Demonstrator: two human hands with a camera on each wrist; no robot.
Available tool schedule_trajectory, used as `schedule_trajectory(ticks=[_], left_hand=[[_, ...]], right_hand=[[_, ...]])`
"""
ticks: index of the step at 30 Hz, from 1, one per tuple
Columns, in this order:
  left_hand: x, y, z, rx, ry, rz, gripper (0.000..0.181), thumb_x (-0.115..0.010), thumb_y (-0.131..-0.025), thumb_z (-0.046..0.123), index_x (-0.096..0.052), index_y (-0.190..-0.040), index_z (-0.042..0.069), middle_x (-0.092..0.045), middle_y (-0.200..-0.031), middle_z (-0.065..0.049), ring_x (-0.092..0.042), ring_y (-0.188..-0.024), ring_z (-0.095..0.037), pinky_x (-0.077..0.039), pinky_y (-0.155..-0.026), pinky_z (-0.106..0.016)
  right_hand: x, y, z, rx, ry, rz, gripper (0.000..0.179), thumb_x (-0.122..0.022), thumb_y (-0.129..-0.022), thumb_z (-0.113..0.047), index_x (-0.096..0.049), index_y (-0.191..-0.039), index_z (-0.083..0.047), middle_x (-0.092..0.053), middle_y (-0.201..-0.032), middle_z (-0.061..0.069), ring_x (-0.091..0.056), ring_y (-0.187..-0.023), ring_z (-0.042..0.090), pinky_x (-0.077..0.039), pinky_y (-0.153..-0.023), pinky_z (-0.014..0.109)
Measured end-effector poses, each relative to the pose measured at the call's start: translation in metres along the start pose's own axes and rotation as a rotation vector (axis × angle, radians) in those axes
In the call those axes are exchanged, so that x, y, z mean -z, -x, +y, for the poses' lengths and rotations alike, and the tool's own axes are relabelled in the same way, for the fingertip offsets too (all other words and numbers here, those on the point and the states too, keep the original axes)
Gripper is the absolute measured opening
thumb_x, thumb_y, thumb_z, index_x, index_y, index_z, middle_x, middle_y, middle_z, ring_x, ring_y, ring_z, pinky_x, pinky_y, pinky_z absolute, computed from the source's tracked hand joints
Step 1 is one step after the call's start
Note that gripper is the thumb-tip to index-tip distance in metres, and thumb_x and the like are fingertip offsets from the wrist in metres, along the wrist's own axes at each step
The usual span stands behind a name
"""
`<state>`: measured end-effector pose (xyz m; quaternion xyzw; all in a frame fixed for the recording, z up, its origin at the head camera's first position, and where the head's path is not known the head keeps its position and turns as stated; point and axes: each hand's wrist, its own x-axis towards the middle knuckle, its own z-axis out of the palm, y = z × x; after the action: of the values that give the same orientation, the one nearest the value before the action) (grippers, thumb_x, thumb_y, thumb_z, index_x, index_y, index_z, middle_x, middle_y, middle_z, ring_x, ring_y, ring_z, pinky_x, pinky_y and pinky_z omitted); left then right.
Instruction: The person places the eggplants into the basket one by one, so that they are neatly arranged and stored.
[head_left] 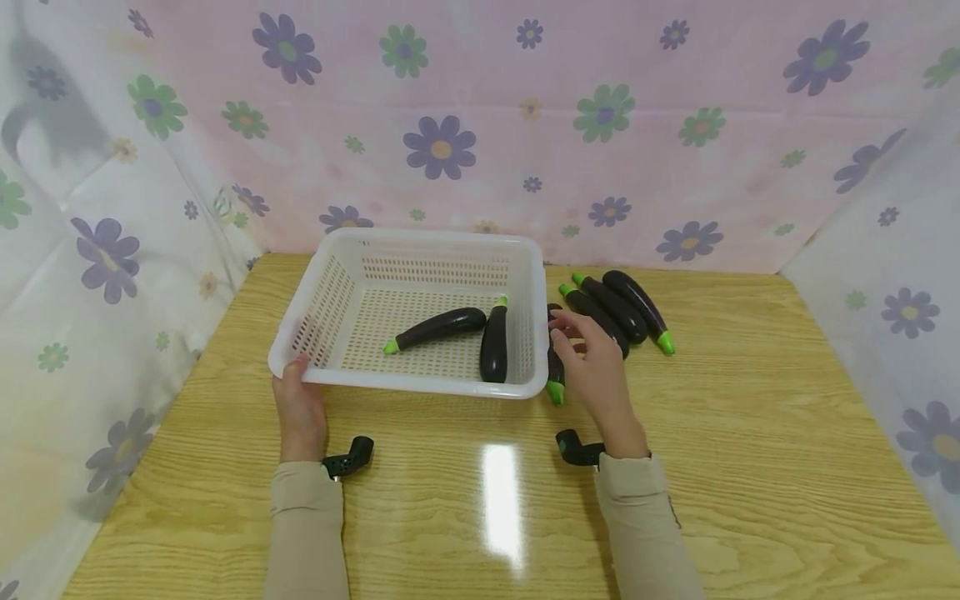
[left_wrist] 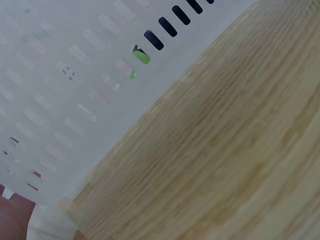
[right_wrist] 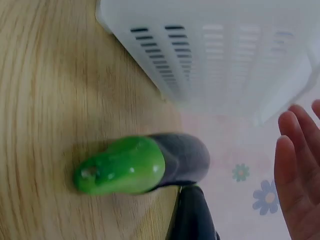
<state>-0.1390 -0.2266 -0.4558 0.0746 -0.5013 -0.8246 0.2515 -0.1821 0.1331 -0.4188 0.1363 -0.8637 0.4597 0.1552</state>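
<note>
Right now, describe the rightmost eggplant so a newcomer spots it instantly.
Find the white basket on the wooden table. To its right, near the right hand, three dark eggplants lie side by side. Yours is the rightmost eggplant: its green end is at the near side, while both neighbours have theirs at the far side.

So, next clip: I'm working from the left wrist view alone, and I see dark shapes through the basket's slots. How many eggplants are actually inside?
Observer: Two eggplants lie in the basket, as the head view shows.
Operator: And what's going on past its right side?
Observer: The right hand is there, close to a third eggplant lying just outside the basket.
Operator: Any more out that way?
Observer: Yes, three more eggplants lie grouped on the table, farther right.
</note>
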Motion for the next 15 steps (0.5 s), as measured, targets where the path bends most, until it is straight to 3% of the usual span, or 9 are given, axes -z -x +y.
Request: schedule_trajectory(ticks=[7, 15], left_hand=[[0.001, 0.000, -0.001, -0.007, 0.011, -0.003, 0.044, -0.037, -0.087, 0.009, -0.039, -0.131, 0.010, -0.039, -0.134, -0.011, -0.034, -0.123, -0.024, -0.022, -0.102, -0.033], [0.000, 0.001, 0.000, -0.006, 0.009, -0.021, 0.045, -0.037, -0.087, 0.009, -0.038, -0.132, 0.010, -0.037, -0.135, -0.011, -0.033, -0.124, -0.025, -0.022, -0.102, -0.034]], right_hand=[[0.012, 0.000, 0.011, -0.060, 0.014, -0.053, 0.034, -0.050, -0.089, -0.037, -0.057, -0.117, -0.017, -0.060, -0.103, -0.001, -0.055, -0.091, 0.013, -0.047, -0.076, 0.036], [0.029, -0.001, 0.027, -0.117, 0.032, 0.012, 0.035, -0.050, -0.090, -0.034, -0.058, -0.116, -0.012, -0.061, -0.105, 0.001, -0.054, -0.094, 0.015, -0.045, -0.078, 0.036]])
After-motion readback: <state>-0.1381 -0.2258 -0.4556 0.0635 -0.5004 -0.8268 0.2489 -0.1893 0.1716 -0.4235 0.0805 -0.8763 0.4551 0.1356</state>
